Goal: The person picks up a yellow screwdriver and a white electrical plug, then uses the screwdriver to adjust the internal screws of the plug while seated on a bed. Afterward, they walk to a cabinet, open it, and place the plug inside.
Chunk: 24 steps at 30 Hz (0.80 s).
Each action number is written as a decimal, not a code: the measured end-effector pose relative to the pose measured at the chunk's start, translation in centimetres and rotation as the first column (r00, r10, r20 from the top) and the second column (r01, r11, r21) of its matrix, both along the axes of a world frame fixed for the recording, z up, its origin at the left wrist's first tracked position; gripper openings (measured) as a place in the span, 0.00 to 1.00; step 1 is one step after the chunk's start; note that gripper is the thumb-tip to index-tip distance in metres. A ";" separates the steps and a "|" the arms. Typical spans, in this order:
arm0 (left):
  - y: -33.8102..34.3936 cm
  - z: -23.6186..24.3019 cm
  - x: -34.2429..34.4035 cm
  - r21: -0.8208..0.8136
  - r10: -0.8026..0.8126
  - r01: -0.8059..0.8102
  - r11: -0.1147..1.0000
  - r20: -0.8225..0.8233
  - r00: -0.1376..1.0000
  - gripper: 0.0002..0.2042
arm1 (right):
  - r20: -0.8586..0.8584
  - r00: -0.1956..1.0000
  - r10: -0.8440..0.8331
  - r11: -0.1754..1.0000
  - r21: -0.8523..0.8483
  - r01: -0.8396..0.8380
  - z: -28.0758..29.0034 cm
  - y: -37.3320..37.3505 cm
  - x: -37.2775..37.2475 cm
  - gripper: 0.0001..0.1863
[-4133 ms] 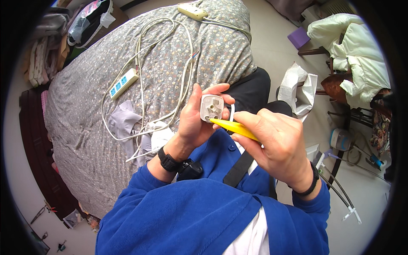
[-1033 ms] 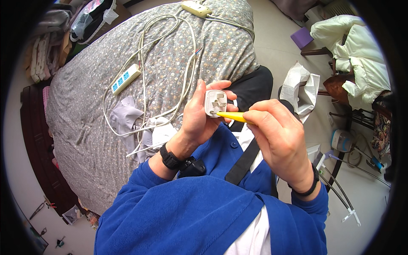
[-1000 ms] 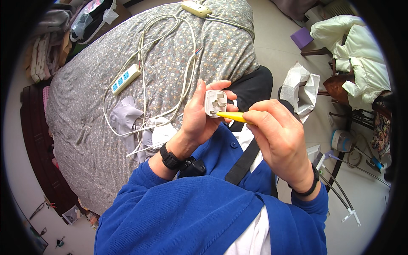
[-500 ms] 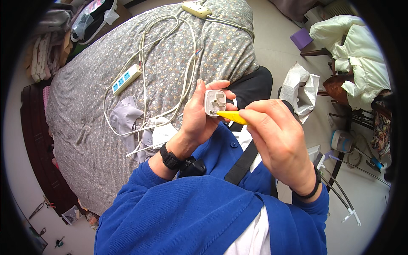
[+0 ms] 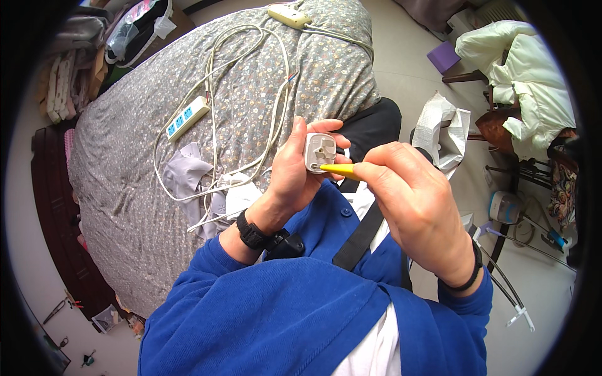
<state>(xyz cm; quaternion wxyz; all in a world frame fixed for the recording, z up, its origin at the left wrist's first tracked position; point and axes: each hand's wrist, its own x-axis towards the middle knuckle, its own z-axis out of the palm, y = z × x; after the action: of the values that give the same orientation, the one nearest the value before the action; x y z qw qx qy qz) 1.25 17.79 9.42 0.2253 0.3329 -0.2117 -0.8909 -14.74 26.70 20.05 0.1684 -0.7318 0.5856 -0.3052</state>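
Far left, on the speckled grey bedspread, a white power strip and looped cords; centre, left hand grips a boxy white plug; right hand pinches a yellow-handled tool against it; crumpled white bag far right.

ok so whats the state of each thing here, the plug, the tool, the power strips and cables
white three-pin plug: gripped in left hand, pins facing up
yellow-handled screwdriver: held in right hand, tip at the plug's face
white power strip with blue sockets: lying flat on grey floral bedspread, nothing plugged in
white cables: loose, looped across the bedspread
cream power strip: lying at the far edge
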 end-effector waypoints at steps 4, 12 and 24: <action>0.1 0.2 -0.2 0.003 -0.013 0.013 1.000 0.000 1.000 0.29 | -0.029 0.999 0.037 0.999 -0.034 -0.038 0.4 -0.1 -0.1 0.19; -0.1 0.3 0.0 -0.002 0.008 -0.008 1.000 -0.004 1.000 0.29 | -0.034 0.999 -0.024 1.000 -0.014 0.023 0.0 0.4 0.2 0.17; 0.0 0.1 0.0 0.037 0.006 -0.005 0.999 -0.042 0.999 0.30 | -0.074 0.997 -0.014 0.996 -0.086 0.008 -0.2 0.3 0.0 0.12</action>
<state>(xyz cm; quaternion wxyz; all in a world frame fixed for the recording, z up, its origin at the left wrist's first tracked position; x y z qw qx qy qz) 1.29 17.78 9.52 0.2260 0.3185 -0.1896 -0.9008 -14.76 27.00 19.82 0.1134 -0.7460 0.5819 -0.3034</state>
